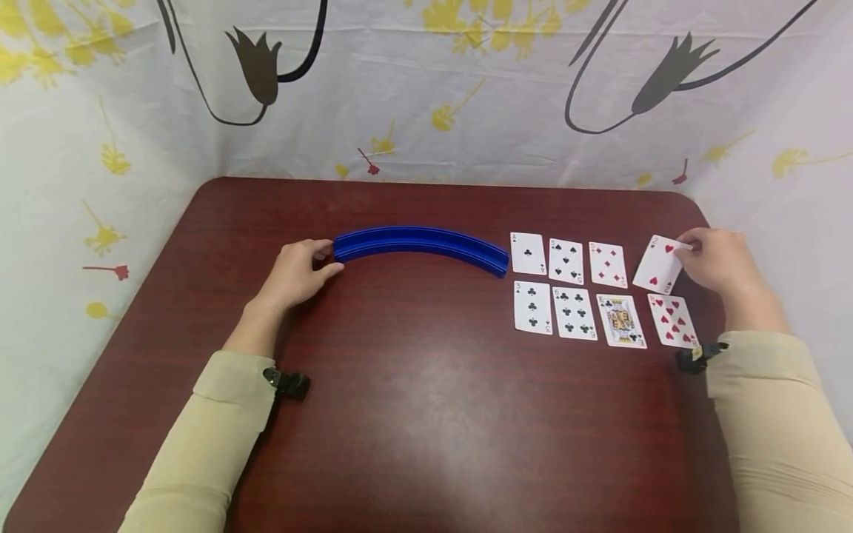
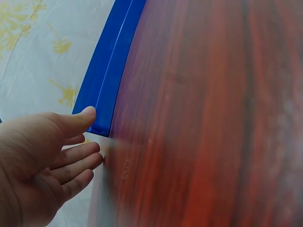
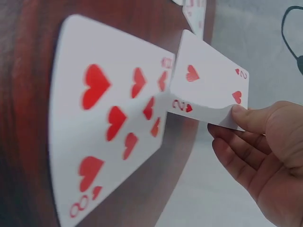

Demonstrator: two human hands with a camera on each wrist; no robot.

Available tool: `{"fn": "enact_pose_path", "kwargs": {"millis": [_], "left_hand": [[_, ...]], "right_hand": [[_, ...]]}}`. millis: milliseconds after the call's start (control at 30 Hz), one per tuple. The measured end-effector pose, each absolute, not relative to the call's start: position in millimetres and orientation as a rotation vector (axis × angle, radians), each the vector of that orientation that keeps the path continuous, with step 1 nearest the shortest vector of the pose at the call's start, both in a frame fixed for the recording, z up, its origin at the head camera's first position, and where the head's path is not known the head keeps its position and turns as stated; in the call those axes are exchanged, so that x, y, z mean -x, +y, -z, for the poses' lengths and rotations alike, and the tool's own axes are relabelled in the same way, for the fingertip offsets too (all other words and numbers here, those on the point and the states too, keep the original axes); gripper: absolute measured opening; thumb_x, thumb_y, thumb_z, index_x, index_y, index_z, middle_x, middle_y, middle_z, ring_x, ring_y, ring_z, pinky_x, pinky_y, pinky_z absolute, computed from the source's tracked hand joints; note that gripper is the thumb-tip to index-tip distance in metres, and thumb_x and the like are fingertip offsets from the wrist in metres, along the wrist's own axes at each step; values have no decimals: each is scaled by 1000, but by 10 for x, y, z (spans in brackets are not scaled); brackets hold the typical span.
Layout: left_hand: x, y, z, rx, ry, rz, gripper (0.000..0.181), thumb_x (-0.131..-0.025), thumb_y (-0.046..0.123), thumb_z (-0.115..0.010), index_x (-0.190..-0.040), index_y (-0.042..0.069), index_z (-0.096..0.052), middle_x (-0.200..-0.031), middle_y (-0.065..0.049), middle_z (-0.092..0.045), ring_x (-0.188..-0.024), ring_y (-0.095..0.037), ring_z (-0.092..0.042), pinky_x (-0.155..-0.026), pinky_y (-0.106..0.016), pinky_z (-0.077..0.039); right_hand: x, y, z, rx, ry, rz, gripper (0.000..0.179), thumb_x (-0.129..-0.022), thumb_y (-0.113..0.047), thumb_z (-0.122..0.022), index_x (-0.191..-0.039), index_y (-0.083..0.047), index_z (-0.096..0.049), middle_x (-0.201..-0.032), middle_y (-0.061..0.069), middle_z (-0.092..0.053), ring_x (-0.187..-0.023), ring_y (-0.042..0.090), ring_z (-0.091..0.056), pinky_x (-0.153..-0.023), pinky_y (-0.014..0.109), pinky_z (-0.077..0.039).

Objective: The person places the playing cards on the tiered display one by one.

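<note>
My right hand pinches the two of hearts by its right edge, thumb on the face and fingers behind. The card is tilted, its near edge close above the eight of hearts, which lies face up. On the left, a curved blue playing card holder with a grooved top lies across the back of the table. The left hand holds its left end, thumb on the near side and index finger at the far side. In the left wrist view, the thumb presses the holder's end while the other fingers hang loosely bent.
Face-up cards lie in two rows right of the holder: ace of clubs, five of spades and a red diamond card behind; three of clubs, six of clubs and king of clubs in front. A patterned curtain surrounds the table.
</note>
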State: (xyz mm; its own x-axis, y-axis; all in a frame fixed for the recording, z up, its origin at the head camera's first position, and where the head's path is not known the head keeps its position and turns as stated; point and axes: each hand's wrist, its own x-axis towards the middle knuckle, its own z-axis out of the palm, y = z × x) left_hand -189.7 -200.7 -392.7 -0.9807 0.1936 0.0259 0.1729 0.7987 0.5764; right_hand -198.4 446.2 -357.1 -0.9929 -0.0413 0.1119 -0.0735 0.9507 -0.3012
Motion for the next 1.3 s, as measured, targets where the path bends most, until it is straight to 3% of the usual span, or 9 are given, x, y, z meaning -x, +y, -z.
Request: {"fn": "enact_pose_path", "kwargs": {"millis": [300,633,900,1033,1167,1300], "left_hand": [[1945,-1943,3918,-282,2942,-932,55,-98,20,-69,-143,-8,-51,-124,-28,-65,-117,-39,-61,-104,-53,-46],[1972,-1907,3937,-240,2926,-1076,52,-97,17,-72,-140,-6,-55,-125,-27,-65,-110,-38,-67,-95,-51,-53],[2000,-1883,3956,-225,2912,-1183,49,-94,14,-74,-137,-4,-59,-122,-27,-67,-110,-38,-68,-95,-49,-54],[2007,-1867,3954,-211,2908,-1187,48,-95,14,-74,-136,-5,-60,-122,-27,-67,-110,-38,-68,-94,-49,-55],[2012,-1856,3952,-202,2911,-1177,47,-95,14,-73,-136,-4,-60,-123,-26,-67,-110,-37,-68,-94,-49,-55],[2019,-1853,3962,-204,2917,-1177,46,-94,12,-74,-135,-4,-61,-122,-26,-67,-110,-37,-68,-94,-49,-55]], "right_hand": [[1953,4441,3476,-82,-2981,-503,25,-95,-5,-55,-106,15,-64,-94,37,-64,-86,49,-58,-74,53,-42],[1970,4422,3456,-44,-2936,-510,26,-97,-9,-57,-107,13,-66,-92,33,-67,-81,40,-59,-71,42,-41],[1978,4365,3416,-38,-2866,-525,26,-98,-11,-58,-108,11,-67,-90,31,-69,-70,2,-52,-75,40,-39],[1972,4320,3387,-55,-2843,-539,27,-98,-12,-58,-108,11,-68,-90,31,-69,-65,-19,-35,-78,42,-38],[1988,4277,3366,-67,-2838,-566,27,-98,-13,-59,-110,11,-68,-94,33,-69,-62,-27,-30,-80,41,-39],[2015,4225,3330,-92,-2825,-597,27,-98,-13,-59,-110,10,-67,-95,35,-69,-62,-28,-31,-92,49,-41]]}}
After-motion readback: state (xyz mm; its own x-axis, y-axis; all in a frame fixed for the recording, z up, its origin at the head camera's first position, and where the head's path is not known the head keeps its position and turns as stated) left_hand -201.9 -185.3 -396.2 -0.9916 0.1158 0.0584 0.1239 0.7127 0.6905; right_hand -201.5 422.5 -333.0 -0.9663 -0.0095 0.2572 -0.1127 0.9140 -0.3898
